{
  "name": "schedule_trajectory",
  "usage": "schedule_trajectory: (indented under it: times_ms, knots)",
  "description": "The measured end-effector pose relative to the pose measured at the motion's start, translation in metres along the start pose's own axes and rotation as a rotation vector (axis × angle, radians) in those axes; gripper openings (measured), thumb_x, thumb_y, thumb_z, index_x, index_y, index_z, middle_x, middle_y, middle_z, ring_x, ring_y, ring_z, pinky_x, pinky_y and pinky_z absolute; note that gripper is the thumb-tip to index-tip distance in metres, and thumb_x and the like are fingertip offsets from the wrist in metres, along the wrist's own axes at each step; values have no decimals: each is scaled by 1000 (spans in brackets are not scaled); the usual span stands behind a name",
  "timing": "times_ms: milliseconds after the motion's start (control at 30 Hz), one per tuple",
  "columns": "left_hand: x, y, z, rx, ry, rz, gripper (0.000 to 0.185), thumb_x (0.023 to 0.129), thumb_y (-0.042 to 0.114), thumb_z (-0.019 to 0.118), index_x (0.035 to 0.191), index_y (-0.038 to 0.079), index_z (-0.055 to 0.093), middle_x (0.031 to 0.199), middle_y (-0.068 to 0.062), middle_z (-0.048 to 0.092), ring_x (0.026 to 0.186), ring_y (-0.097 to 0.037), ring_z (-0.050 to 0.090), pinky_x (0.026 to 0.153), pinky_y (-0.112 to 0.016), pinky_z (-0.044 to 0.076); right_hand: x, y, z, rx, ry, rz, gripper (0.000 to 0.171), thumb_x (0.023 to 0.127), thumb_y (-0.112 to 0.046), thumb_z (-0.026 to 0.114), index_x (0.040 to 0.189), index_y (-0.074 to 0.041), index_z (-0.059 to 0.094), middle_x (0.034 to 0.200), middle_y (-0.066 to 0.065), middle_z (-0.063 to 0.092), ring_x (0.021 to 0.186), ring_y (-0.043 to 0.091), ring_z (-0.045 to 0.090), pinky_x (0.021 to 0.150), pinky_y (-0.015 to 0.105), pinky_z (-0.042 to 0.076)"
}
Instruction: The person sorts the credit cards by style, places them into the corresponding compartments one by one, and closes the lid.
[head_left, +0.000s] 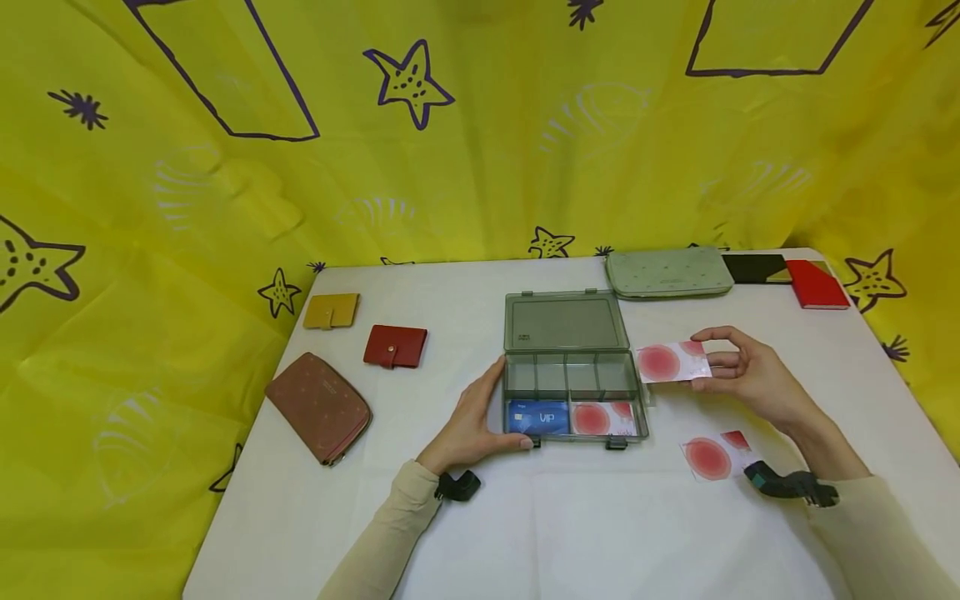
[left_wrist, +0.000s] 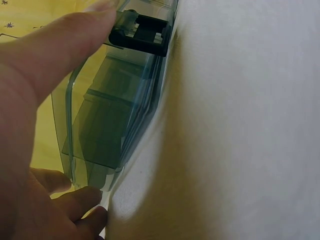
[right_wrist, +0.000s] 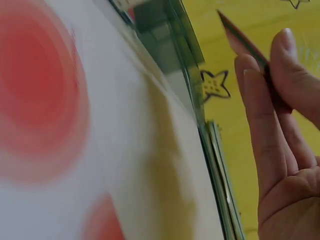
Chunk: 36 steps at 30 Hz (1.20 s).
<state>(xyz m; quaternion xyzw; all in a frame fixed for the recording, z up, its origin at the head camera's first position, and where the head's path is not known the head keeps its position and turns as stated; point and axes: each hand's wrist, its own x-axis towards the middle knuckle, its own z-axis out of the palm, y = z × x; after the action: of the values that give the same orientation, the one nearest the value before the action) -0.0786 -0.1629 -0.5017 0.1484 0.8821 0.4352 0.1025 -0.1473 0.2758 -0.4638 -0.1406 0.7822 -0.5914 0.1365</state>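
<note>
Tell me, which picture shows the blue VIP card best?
The head view: the blue VIP card lies face up in the open clear box. The left wrist view shows only the box's side; the right wrist view shows no blue card.

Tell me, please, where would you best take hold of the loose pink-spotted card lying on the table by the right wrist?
Probably the pink-spotted card by its far short edge, sliding fingertips under from the open table side: it lies flat, so only an edge offers a pinch.
</note>
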Motion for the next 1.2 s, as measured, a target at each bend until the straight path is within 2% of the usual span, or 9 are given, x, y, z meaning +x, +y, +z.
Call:
schedule_trajectory:
  times_ms: [167, 300, 567, 667, 767, 900, 1100, 1133, 1200]
  knots:
    - [1, 0, 0, 0, -5, -2, 128, 81, 40, 93, 173, 23, 7, 178, -7, 19, 162, -36, 19, 129, -63, 21, -3, -2, 29, -18, -14, -151, 61, 82, 17, 81, 131, -7, 53, 116, -20, 71, 100, 3, 70, 82, 16, 60]
    - [2, 1, 0, -4, 0, 5, 127, 81, 40, 94, 173, 21, 8, 178, -8, 19, 162, -38, 20, 128, -65, 23, -6, -1, 50, -120, -20, -264, 64, 72, 13, 90, 125, 0, 56, 126, -9, 64, 114, 0, 59, 92, 13, 51]
    - [3, 2, -1, -10, -1, -10, 127, 81, 40, 93, 173, 23, 8, 178, -7, 19, 162, -37, 19, 127, -66, 23, -7, -1, 79, -254, 12, -272, 67, 65, -6, 101, 118, -11, 60, 144, 17, 54, 130, -12, 41, 97, 17, 39]
    - [3, 3, -1, -9, -1, -15, 127, 81, 41, 93, 173, 24, 8, 178, -7, 19, 162, -37, 19, 127, -65, 23, -7, -3, 85, -303, 27, -269, 69, 63, -11, 103, 118, -14, 61, 151, 19, 48, 133, -5, 38, 94, 23, 38]
    - [3, 2, -1, -12, 0, -15, 127, 80, 41, 94, 173, 25, 8, 178, -6, 19, 162, -37, 19, 128, -65, 23, -6, -5, 90, -369, 22, -268, 79, 60, -19, 105, 126, -14, 61, 157, 20, 42, 138, 14, 39, 93, 30, 39]
    - [2, 1, 1, -13, -3, -11, 128, 80, 41, 94, 173, 25, 7, 178, -5, 18, 162, -35, 19, 128, -63, 22, -9, -8, 84, -432, 19, -257, 93, 59, -26, 106, 139, -14, 59, 159, 20, 41, 135, 33, 42, 94, 30, 41]
    - [2, 0, 2, -16, -1, -7, 128, 80, 41, 94, 173, 24, 7, 178, -6, 19, 162, -37, 20, 128, -65, 23, -22, -2, 41, -509, 22, -191, 90, 61, -28, 105, 140, -20, 62, 156, 18, 45, 133, 36, 42, 93, 23, 40]
    - [2, 0, 2, -13, 0, -8, 128, 80, 41, 94, 173, 24, 7, 178, -6, 19, 162, -36, 20, 127, -65, 24, -26, 1, 33, -524, 14, -175, 88, 62, -28, 104, 139, -19, 63, 156, 20, 45, 134, 38, 40, 98, 28, 42]
    - [1, 0, 2, -6, 3, -11, 129, 80, 41, 94, 173, 23, 7, 178, -7, 19, 162, -37, 20, 127, -65, 24, -33, 6, 16, -566, 1, -132, 85, 61, -30, 104, 137, -19, 66, 155, 20, 45, 134, 40, 38, 97, 37, 42]
